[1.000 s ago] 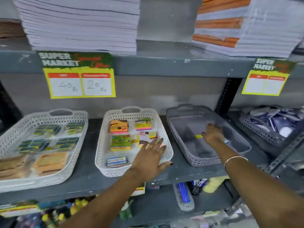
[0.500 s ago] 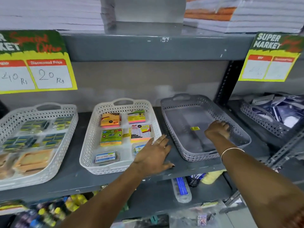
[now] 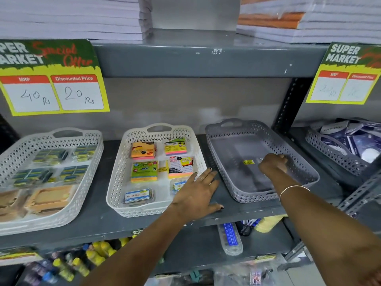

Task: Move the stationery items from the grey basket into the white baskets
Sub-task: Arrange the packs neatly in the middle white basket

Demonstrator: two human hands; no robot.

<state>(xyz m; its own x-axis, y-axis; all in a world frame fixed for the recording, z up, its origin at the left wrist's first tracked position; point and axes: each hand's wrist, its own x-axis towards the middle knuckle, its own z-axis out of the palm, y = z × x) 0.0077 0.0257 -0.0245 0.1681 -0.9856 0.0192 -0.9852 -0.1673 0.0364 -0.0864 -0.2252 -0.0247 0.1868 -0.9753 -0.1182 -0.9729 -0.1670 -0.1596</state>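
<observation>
Our right hand (image 3: 272, 163) curls its fingers narrow inside the grey basket (image 3: 296, 162), what they hold unclear; our left hand (image 3: 195, 195) fingers spread wide, flat beside the white basket (image 3: 121, 162).

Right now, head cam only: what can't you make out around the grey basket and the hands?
- Right hand in the grey basket: fingers curl away, so whether it holds anything is hidden.
- Clear box in the middle white basket: partly covered by the left hand.
- Left white basket: cut off by the left edge; packets blurred.
- Right price card: handwriting too faint to read.
</observation>
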